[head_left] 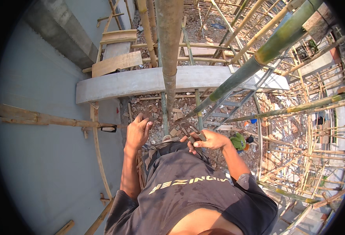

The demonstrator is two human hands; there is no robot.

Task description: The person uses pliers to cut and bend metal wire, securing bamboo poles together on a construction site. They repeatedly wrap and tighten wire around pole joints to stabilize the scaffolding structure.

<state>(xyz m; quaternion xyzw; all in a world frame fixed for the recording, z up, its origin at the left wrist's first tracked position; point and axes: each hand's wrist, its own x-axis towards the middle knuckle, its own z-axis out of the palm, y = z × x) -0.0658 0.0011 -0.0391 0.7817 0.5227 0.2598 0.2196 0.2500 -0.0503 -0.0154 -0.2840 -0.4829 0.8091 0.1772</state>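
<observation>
My right hand (pixel 210 140) is closed round the handles of a pair of metal pincers (pixel 189 129), whose jaws point up and left toward the foot of the green bamboo pole (pixel 235 80). Left of it, my left hand (pixel 138 131) is raised with its fingers curled in. Whatever those fingers may hold is too small to make out. Between the hands and a little beyond them stands a thick upright bamboo pole (pixel 169 55). My left hand is apart from that pole.
A long grey plank (pixel 133 83) crosses ahead of me. At left runs a grey wall (pixel 51 164), with a horizontal bamboo pole (pixel 55 120) against it. A metal ladder (pixel 235 102) leans right. Far below, a person in green (pixel 239 141) is on rubble ground, amid bamboo scaffolding.
</observation>
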